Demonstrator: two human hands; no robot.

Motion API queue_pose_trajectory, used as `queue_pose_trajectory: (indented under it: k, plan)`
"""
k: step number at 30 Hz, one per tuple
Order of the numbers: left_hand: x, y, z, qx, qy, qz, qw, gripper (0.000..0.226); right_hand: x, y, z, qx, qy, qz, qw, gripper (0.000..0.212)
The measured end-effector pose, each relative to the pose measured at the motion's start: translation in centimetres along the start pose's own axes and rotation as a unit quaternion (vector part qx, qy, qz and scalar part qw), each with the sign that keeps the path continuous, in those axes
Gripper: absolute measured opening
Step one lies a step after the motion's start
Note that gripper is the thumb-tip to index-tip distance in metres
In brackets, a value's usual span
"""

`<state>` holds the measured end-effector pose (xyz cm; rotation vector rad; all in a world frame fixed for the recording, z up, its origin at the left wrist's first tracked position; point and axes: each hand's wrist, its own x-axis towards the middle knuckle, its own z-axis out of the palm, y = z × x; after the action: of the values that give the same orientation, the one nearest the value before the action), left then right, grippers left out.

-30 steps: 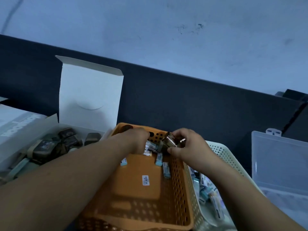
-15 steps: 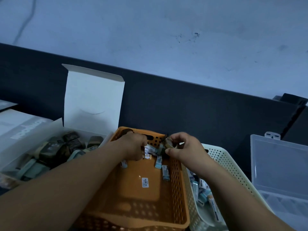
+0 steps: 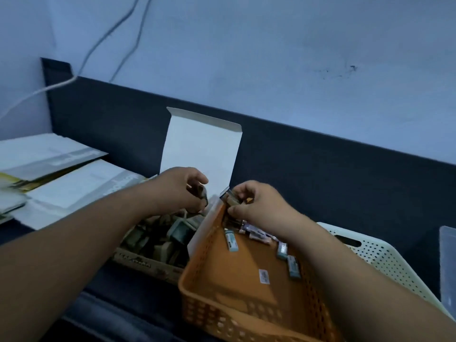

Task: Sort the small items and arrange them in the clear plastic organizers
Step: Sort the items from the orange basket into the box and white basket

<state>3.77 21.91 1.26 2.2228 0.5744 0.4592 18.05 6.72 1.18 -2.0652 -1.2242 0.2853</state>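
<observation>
My right hand (image 3: 256, 203) pinches a small brownish packet (image 3: 228, 197) over the far left corner of the orange perforated basket (image 3: 237, 302). My left hand (image 3: 181, 188) holds another small dark packet (image 3: 201, 192) above the open white cardboard box (image 3: 158, 264), which is full of similar dark packets (image 3: 158, 239). Several small blue-and-white and pinkish items (image 3: 281, 250) lie on the orange basket's floor. A corner of a clear plastic organizer (image 3: 447, 262) shows at the right edge.
A white perforated basket (image 3: 377, 257) sits right of the orange one, partly behind my right arm. White boxes and papers (image 3: 56, 176) are stacked at the left. A dark panel (image 3: 320, 174) runs along the wall behind, with cables hanging at upper left.
The view has swung left. My left hand has left the orange basket and now holds a packet over the cardboard box. My right hand still pinches its packet at the basket's far corner.
</observation>
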Motion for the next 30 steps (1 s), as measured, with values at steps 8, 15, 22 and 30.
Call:
queue_pose_trajectory:
  k: [8, 15, 22, 30]
  plan:
    - [-1.6, -4.8, -3.4, 0.093, 0.057, -0.053, 0.993, 0.057, 3.2, -3.9, 6.7, -0.03, -0.082, -0.031, 0.996, 0.056]
    - [-0.4, -4.4, -3.1, 0.151, 0.067, -0.036, 0.986, 0.062, 3.0, -1.4, 4.0, 0.065, -0.004, -0.005, 0.998, 0.042]
    - [2.9, -0.9, 1.4, 0.144, 0.006, 0.059, 0.988, 0.053, 2.5, 4.2, 0.7, -0.048, 0.029, 0.103, 0.993, 0.027]
    - [8.5, 2.1, 8.8, 0.315, -0.104, 0.124, 0.935, 0.027, 1.3, 7.1, -0.7, -0.048, 0.027, 0.127, 0.99, 0.019]
